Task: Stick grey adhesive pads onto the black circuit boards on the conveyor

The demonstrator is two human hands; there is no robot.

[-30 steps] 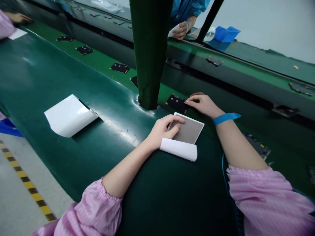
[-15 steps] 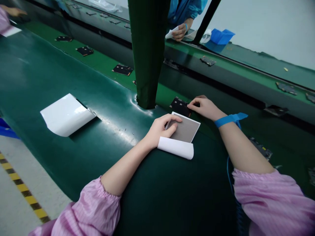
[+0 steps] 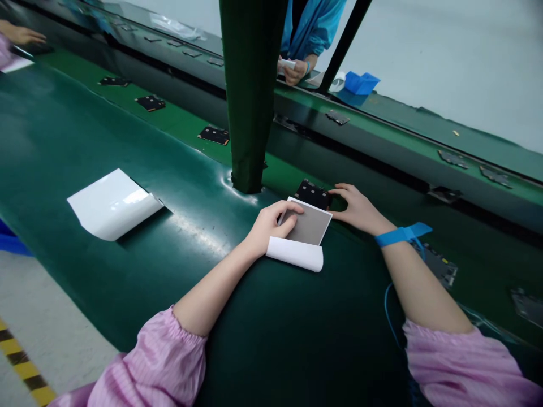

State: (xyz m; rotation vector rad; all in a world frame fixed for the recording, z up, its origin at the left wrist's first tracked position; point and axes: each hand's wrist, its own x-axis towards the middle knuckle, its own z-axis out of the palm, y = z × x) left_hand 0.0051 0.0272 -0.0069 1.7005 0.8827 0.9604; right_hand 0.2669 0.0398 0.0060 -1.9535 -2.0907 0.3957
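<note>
My left hand (image 3: pixel 271 226) is closed on a grey sheet with white edges (image 3: pixel 311 225), thumb and forefinger lying over its left side. The white backing of this sheet curls up in a roll along the near edge. Just beyond it lies a black circuit board (image 3: pixel 313 193), its near part hidden behind the sheet. At the board's right edge, my right hand (image 3: pixel 354 208) grips with thumb and fingers bent round that side. A blue wrist strap (image 3: pixel 403 234) with a cord circles my right wrist.
A curled white sheet (image 3: pixel 112 203) rests on the green mat to the left. A green post (image 3: pixel 250 102) rises beyond my left hand. More circuit boards (image 3: pixel 214 134) line the green strip. Across from me, a person's hands (image 3: pixel 294 72) hold something white near a blue bin (image 3: pixel 360 83).
My right hand has shifted from pinching at the board's corner to a wider hold on its right edge. The board now sits squarer behind the sheet. The view has turned slightly.
</note>
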